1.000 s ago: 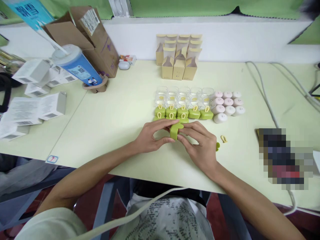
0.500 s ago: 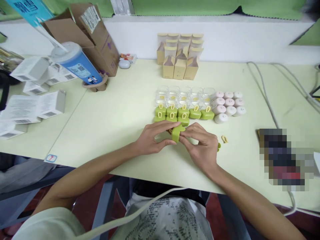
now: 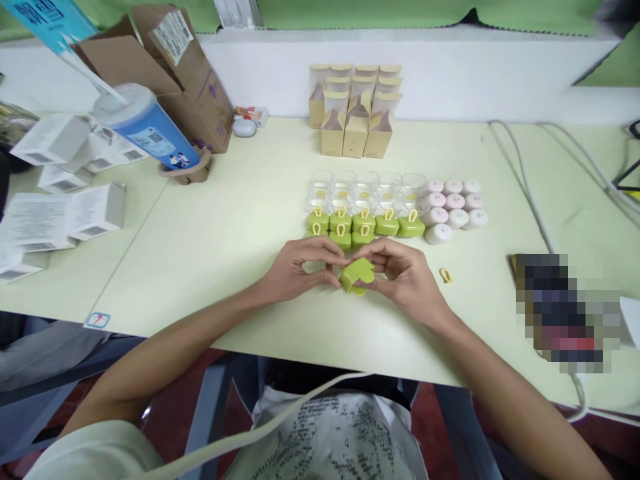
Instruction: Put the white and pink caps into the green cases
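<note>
Between my two hands is a glossy green plastic cap (image 3: 357, 273), held just above the table and tilted so its open, curved side shows. My left hand (image 3: 303, 270) pinches its left end with thumb and fingers. My right hand (image 3: 407, 277) grips its right side, fingers curled behind it and thumb underneath. Beyond my fingers stand several green caps (image 3: 386, 223) with yellow loops on top, in two rows. A loose yellow loop (image 3: 446, 275) lies to the right of my right hand. My fingers hide part of the held cap.
Clear plastic cups (image 3: 365, 190) stand behind the green caps, with white and pink rounded pieces (image 3: 455, 201) at their right. Open cardboard boxes (image 3: 356, 133) stand near the wall. White boxes (image 3: 65, 212), a blue drink cup (image 3: 155, 133) and cables (image 3: 525, 173) lie further out.
The green cap has been turned and lowered a little, showing its hollow side. My right hand has shifted its grip. The green piece by my right hand no longer shows.
</note>
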The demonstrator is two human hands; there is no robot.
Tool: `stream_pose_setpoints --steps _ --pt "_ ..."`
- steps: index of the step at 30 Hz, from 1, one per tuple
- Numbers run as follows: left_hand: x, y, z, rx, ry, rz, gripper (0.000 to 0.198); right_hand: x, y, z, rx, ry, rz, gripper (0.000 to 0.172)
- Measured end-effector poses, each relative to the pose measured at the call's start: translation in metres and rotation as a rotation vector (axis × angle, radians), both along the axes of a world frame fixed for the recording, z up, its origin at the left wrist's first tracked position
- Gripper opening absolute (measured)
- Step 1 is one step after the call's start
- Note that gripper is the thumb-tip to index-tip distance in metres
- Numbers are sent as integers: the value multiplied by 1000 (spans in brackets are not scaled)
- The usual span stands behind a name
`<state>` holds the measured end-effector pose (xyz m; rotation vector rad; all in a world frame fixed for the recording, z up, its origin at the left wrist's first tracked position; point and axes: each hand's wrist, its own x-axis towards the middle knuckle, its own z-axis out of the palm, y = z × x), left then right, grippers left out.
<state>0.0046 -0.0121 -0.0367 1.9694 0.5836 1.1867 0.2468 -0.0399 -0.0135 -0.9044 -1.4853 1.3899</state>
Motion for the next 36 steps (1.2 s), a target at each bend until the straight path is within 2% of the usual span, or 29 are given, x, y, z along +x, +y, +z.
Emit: stream_pose_setpoints --steps 4,8,15,19,23,26,29,32,34,36 --pt "-1 -2 4 -279 -85 -98 25 -3 -1 2 -97 126 78 44" --pt "0 -5 10 -370 -111 -147 15 -8 -6 3 -96 183 160 40" --pt "3 -10 12 -223 43 -33 23 -12 -10 2 -79 159 154 42" --pt "3 -7 10 -152 40 -9 28 -11 -12 5 -114 125 124 42" --pt "2 -6 10 -52 48 41 28 -10 -14 6 -201 151 149 44" --pt "3 -8 9 20 50 65 25 -10 -15 5 -203 161 154 42" --pt "5 -9 6 142 76 82 15 -9 -16 5 -86 27 69 31" --pt "4 -5 3 310 117 185 8 1 -14 10 230 -227 -107 15" --pt "2 -1 1 404 122 307 10 17 -9 15 473 -441 -252 22" --pt "-1 3 1 438 119 449 10 36 -3 19 618 -652 -342 24"
